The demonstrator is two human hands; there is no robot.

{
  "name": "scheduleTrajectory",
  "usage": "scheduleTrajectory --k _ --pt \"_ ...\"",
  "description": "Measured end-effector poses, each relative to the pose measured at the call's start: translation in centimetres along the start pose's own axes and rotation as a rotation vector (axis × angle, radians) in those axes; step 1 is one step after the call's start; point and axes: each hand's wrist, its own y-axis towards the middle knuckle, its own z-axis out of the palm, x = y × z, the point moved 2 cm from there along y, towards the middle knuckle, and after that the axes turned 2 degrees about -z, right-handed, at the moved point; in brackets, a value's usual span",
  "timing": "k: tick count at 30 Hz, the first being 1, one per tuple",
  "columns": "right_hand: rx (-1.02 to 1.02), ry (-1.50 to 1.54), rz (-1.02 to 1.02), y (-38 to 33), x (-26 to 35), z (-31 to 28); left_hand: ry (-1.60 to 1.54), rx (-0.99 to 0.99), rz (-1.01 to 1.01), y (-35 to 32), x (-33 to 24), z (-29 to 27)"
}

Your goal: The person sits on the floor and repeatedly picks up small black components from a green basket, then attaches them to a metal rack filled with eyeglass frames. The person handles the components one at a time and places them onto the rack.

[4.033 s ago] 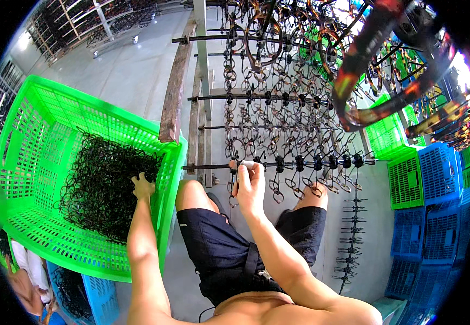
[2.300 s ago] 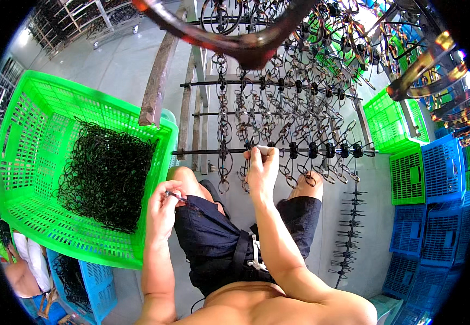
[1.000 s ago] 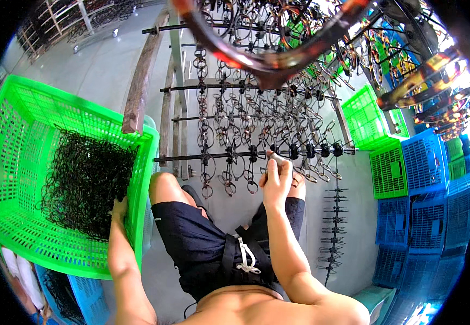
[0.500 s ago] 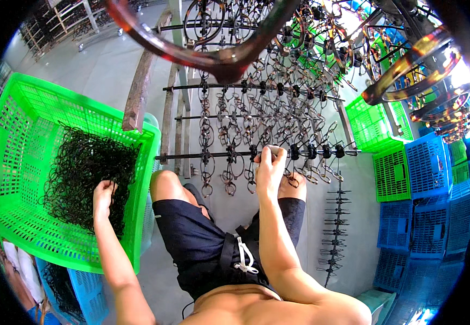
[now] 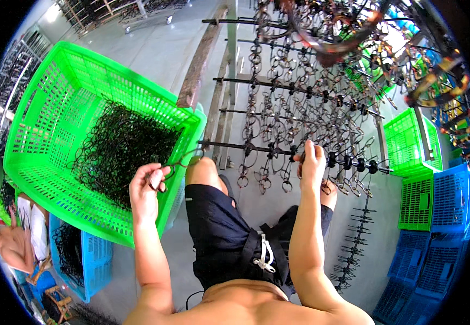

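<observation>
My left hand pinches a dark eyeglass frame, held over the right rim of a green plastic basket. Inside the basket lies a tangled heap of black eyeglass frames. My right hand is raised at the nearest black rod of a rack, thumb and fingers closed together. Whatever they grip is mostly hidden; only a small brownish edge shows beside the fingertips. Chains of dark eyeglass frames hang from the rack's rods by black clips.
Tortoiseshell frames hang close at upper right. Green crates and blue crates are stacked at right. A clip-studded rod leans low beside my leg. Lower left are a blue basket and another person.
My left hand has come up out of the heap and moved right, now with an eyeglass frame in it. My right hand stays at the rod. The whole view has shifted.
</observation>
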Motion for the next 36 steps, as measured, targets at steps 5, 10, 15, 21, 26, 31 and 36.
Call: scheduleTrajectory --k 5,10,15,21,26,31,36 --pt "-0.187 -0.730 -0.776 -5.4 3.4 -0.8 0.230 0.196 0.349 -3.9 -0.9 5.6" --pt "1.048 0.418 0.648 -11.3 3.0 -1.2 0.527 0.748 0.751 -5.4 -2.9 10.6" --pt "0.954 0.653 0.641 -11.6 1.5 -3.3 0.447 0.660 0.709 -5.4 -2.1 13.3" --pt "-0.002 0.380 -0.021 -6.5 5.1 -6.0 0.156 0.337 0.075 -5.3 2.0 12.3" --pt "-0.100 -0.044 -0.247 -0.8 0.5 -7.5 0.522 0.481 0.127 -5.2 2.1 12.9" --pt "-0.113 0.053 -0.129 -0.6 1.9 -6.1 0.294 0.549 -0.050 -5.4 2.7 10.9" --pt "-0.114 -0.026 -0.095 0.8 1.5 -5.8 -0.003 0.729 -0.239 -6.3 2.4 11.6"
